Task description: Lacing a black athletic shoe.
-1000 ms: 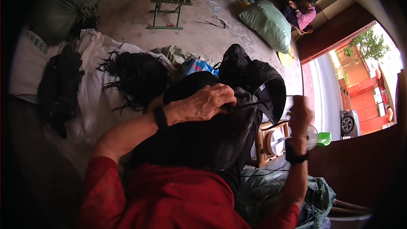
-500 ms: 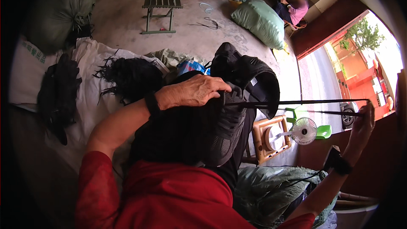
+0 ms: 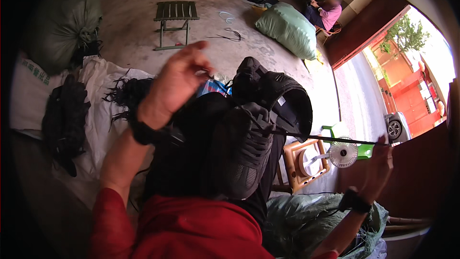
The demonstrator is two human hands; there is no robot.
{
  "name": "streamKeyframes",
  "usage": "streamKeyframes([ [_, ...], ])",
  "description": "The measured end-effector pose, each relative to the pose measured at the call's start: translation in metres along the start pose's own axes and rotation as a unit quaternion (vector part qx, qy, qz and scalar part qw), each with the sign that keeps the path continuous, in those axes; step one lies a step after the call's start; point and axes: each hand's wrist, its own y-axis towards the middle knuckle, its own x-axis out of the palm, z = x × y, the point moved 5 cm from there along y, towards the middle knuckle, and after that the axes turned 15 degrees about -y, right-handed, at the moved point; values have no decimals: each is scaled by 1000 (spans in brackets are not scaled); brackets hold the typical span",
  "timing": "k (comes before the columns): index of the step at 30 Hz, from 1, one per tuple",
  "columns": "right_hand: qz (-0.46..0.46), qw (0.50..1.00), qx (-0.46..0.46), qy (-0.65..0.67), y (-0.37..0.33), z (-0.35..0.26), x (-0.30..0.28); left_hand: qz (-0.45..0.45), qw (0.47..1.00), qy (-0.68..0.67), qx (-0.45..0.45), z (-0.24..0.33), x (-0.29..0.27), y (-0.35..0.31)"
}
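Observation:
A black lace-up sneaker (image 3: 245,156) lies on my lap, toe toward me. Another black shoe (image 3: 291,97) rests just beyond it, its dark opening and a small white label showing. From the nearer sneaker a black shoelace (image 3: 326,138) runs taut to the right. My right hand (image 3: 378,165), out at the right, is closed on that lace. Above my lap, left of the shoes, my left hand (image 3: 175,84) is raised and smeared by motion. Something small and dark shows by its fingertips; I cannot tell whether it is held.
Black laces (image 3: 125,97) pile on white sacking at left, beside a dark bundle (image 3: 67,117). A folding stool (image 3: 176,12), stuffed sacks (image 3: 287,29) and a seated person (image 3: 328,12) are farther off. A small fan (image 3: 343,152) and bamboo-framed stool (image 3: 306,184) stand at right.
My left hand has let go of the sneaker and risen up and left. My right hand has come down and slightly inward with the lace, which now slopes downward to the right.

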Motion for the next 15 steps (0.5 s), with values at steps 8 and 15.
streamKeyframes([
  [8,125,927,265,235,-8,203,-85,276,959,-47,50,56,-171,-32],
  [15,144,960,210,119,4,196,-26,261,953,117,96,68,-133,-26],
])
